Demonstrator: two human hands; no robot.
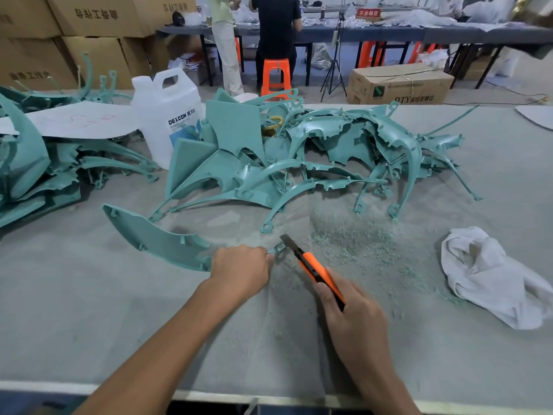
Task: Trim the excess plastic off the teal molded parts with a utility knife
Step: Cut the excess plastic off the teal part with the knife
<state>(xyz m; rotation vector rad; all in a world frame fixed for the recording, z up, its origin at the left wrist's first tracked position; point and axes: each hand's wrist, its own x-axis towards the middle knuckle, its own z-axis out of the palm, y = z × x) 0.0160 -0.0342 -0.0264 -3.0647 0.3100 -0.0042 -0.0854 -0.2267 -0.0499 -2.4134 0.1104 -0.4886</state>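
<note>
A long curved teal molded part (155, 238) lies on the grey table, reaching from the left toward the middle. My left hand (242, 271) grips its right end, and a small tab of the part (279, 248) sticks out past my fingers. My right hand (353, 316) holds an orange utility knife (317, 269) by the handle. The extended blade (288, 241) points up and left and sits right beside that tab. Teal shavings (353, 238) lie scattered to the right of the blade.
A big tangle of teal parts (299, 157) fills the middle of the table, and another stack (36, 163) lies at the left under a white sheet. A white jug (167, 112) stands behind. A white cloth (490, 277) lies at the right. People work at a far table.
</note>
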